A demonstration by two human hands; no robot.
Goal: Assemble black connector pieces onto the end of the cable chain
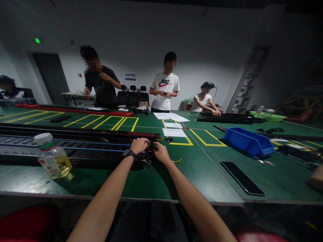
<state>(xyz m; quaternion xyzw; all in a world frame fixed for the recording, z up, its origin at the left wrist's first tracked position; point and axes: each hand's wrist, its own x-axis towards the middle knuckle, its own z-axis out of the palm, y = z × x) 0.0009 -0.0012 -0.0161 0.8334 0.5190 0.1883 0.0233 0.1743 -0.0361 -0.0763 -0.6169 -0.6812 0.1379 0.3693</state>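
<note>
Both hands are meeting at the right end of the long black power strip point(75, 148), which is lying across the green counter point(191, 174) and running off to the left. The left hand point(139, 145), with a dark watch point(129, 154) on its wrist, is curling over the strip's top edge at that end, fingers folded down onto it in a closed grip. The right hand point(160, 153) is sitting just beside it, to the right, fingers pinched narrow on a small dark part point(151, 147) with wires that is sticking out of the strip's end; what exactly it is pinching is too small to tell. So the end piece is lying right between the two hands, touching both.

A plastic bottle point(52, 155) of yellowish liquid is standing upright near the counter's near edge, to the left of the arms. A black flat bar point(242, 177) is lying to the right, and a blue bin point(248, 141) is sitting farther off beyond it. White paper sheets point(174, 131) are lying past the hands among yellow floor-tape markings. Three other people are standing or sitting along the far side of the counter
</note>
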